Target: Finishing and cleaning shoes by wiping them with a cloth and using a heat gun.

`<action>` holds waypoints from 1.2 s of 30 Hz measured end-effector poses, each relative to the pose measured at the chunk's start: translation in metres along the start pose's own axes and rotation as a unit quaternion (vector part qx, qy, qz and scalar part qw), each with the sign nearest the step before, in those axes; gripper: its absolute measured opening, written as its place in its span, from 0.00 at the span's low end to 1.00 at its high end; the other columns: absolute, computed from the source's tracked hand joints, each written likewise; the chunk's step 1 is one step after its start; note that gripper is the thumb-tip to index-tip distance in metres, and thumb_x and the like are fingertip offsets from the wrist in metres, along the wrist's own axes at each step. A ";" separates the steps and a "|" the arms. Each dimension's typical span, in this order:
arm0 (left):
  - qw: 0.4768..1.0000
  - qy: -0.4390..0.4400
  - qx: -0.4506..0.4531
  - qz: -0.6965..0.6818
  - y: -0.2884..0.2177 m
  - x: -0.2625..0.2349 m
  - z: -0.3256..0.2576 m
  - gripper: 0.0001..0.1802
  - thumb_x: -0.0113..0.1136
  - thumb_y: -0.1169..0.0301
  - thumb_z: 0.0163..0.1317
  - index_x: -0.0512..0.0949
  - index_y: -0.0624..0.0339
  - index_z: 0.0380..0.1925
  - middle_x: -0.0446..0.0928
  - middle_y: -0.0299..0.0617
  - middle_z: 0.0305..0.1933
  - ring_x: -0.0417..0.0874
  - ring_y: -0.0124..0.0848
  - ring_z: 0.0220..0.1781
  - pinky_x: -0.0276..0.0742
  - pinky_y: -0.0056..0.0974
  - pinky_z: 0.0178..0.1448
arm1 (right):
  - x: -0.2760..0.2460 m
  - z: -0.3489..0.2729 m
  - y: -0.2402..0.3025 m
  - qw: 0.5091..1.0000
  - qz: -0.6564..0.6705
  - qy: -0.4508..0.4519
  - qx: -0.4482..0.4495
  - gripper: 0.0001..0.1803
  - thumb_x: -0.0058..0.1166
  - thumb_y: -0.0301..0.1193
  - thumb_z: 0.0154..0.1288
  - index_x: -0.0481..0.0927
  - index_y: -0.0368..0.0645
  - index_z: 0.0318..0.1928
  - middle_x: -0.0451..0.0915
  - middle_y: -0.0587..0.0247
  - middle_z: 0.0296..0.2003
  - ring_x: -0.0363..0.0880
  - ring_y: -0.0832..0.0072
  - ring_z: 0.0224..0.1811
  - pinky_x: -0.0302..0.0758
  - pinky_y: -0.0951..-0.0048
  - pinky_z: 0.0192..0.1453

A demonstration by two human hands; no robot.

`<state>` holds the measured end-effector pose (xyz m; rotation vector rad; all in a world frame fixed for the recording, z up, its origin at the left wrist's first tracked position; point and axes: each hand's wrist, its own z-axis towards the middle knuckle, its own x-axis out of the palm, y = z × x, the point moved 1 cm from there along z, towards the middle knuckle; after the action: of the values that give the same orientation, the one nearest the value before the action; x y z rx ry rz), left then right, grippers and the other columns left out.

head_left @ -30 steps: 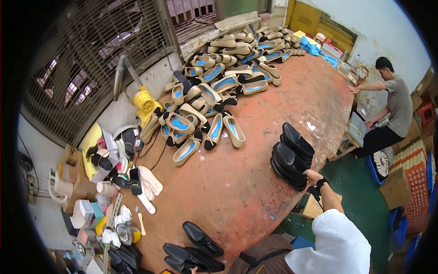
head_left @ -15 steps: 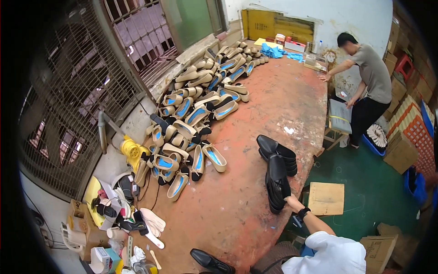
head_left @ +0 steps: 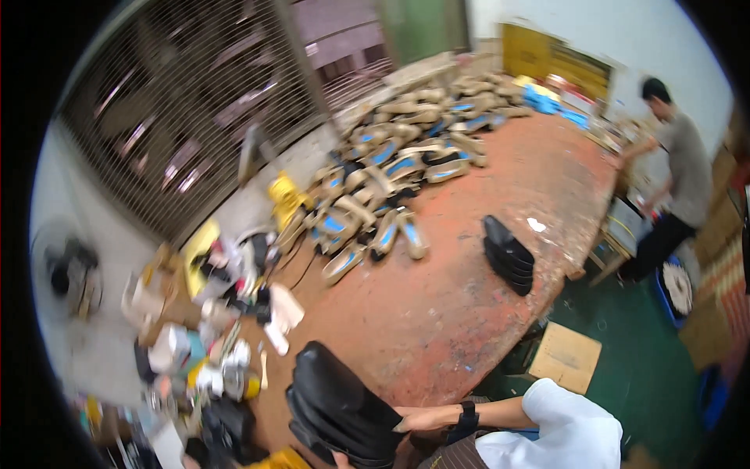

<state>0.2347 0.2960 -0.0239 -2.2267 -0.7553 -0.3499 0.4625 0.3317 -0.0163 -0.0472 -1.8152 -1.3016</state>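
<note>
A nested stack of black leather shoes (head_left: 332,395) is held close to me over the near edge of the table. My right hand (head_left: 410,419), with a dark watch on its wrist, grips the stack on its right side. From the lower edge, a few fingers of my left hand (head_left: 341,460) press against the underside of the stack; the rest of that hand is out of sight. A second stack of black shoes (head_left: 509,256) rests farther off, near the table's right edge.
Beige flats (head_left: 412,236) with blue insoles lie heaped along the window side of the reddish table (head_left: 461,313). Clutter and a white spatula-like piece (head_left: 276,336) sit at left. A wooden stool (head_left: 566,356) stands right. Another person (head_left: 687,168) works at the far end.
My right hand has brought one black shoe stack from the table's right side toward me, leftward. Left fingers now show on it. The view has swung left and is blurred.
</note>
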 end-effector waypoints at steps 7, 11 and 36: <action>0.946 0.032 0.260 -0.189 0.043 -0.058 -0.112 0.38 0.64 0.67 0.49 0.59 0.68 0.59 0.68 0.48 0.57 0.71 0.43 0.58 0.68 0.45 0.63 | 0.122 0.014 0.035 0.900 -0.405 0.156 -0.029 0.38 0.58 0.33 0.54 0.55 0.28 0.60 0.66 0.39 0.55 0.66 0.54 0.60 0.63 0.64 0.62; 0.901 0.009 0.287 -0.327 0.079 -0.081 -0.157 0.43 0.67 0.66 0.50 0.55 0.65 0.63 0.63 0.45 0.62 0.69 0.38 0.60 0.65 0.41 0.65 | 0.157 0.012 0.007 0.920 -0.343 0.191 0.023 0.31 0.58 0.30 0.57 0.61 0.35 0.59 0.74 0.57 0.46 0.72 0.74 0.48 0.66 0.74 0.55; 0.653 -0.114 0.601 -0.446 0.176 -0.054 -0.217 0.43 0.65 0.64 0.55 0.50 0.60 0.65 0.59 0.45 0.65 0.64 0.36 0.64 0.63 0.40 0.66 | 0.241 0.026 -0.055 0.715 -0.368 0.537 0.254 0.33 0.55 0.18 0.58 0.58 0.36 0.63 0.67 0.53 0.57 0.67 0.67 0.56 0.63 0.68 0.61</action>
<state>0.2968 0.0188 0.0003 -0.5130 -1.5876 0.0459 0.2717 0.2234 0.0999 1.5553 -1.0234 -0.8648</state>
